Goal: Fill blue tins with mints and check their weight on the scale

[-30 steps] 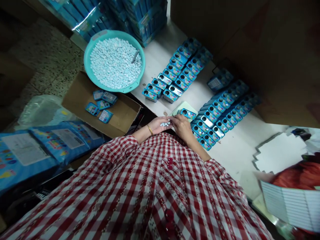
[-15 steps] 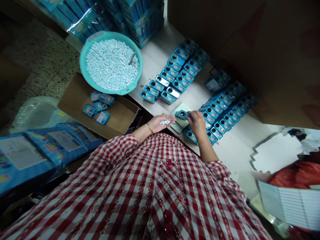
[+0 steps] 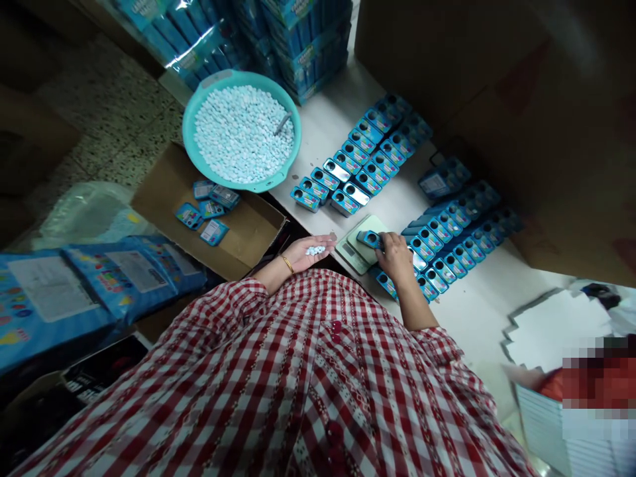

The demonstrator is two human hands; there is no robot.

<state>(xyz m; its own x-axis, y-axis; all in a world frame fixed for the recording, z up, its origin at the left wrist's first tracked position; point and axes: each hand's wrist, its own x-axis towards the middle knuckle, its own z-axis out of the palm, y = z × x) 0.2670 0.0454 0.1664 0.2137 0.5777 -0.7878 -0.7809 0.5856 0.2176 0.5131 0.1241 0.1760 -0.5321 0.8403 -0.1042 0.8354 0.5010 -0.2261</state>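
Observation:
Palm up, my left hand (image 3: 307, 253) cradles a small heap of pale candies (image 3: 315, 250), just left of a small scale (image 3: 350, 255). The fingers of my right hand (image 3: 395, 255) are closed on the right end of a small blue tin (image 3: 369, 239) over the scale's plate; whether the tin rests on it I cannot tell. A round dark opening shows at the tin's left end. Further up, a turquoise bowl (image 3: 191, 142) holds many of the same candies and a scoop (image 3: 282, 124).
Rows of blue tins (image 3: 352, 152) stand beyond the scale, with more rows (image 3: 440, 232) to the right. A cardboard box (image 3: 248, 242) with several tins lies at left. Large blue packs (image 3: 119, 278) are at far left, white sheets (image 3: 559, 328) at far right.
The view has shifted, so the bowl and table sit further right. My left hand has drawn back left from the scale, uncovering its display. My right hand still holds the tin.

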